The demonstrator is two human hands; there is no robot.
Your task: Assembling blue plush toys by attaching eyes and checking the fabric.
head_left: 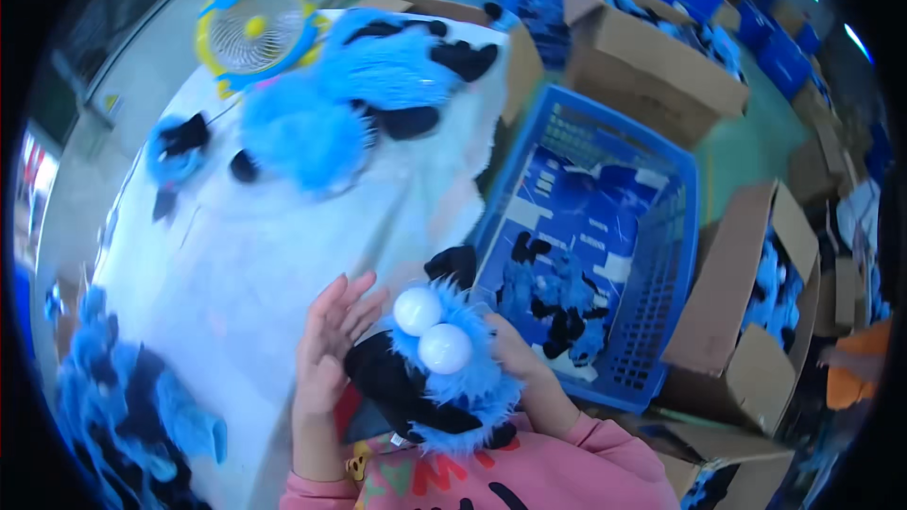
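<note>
Toy: I am finding it (pixel 482 387) at the person's lap, lying against the pink shirt (pixel 567 472) and beside the near edge of the table (pixel 255 264); it is showing blue fur, a broad black patch (pixel 387 378) and two white eyes (pixel 445 349).
Left hand: I am seeing it (pixel 331 345) standing wide at the toy's left, fingers spreading, palm turning toward the black patch; whether the thumb side is touching the cloth, I cannot tell.
Right hand: It (pixel 515 349) is resting along the toy's right side; the fur is hiding the fingers, so I am not able to tell how tightly they are closing.
Weight: I am judging it light, with the hard eyes probably making that end heavier.
Fur: It is looking long, soft and yielding, so a shallow pinch is likely to be catching only pile (loose strands are my main concern).
Eyes: They are appearing smooth, round and rigid; I am rating them slippery, and open to scuffing or working loose if used as handles.
Black patch: It is looking flatter and shorter-napped, thus offering the surer hold.
Grip point: I am favouring the body's two sides, below the eyes, with the palms supporting from beneath and pressing only gently.
Surroundings: The basket (pixel 675 321) is standing to the right, holding more blue and black pieces (pixel 567 297).
</note>
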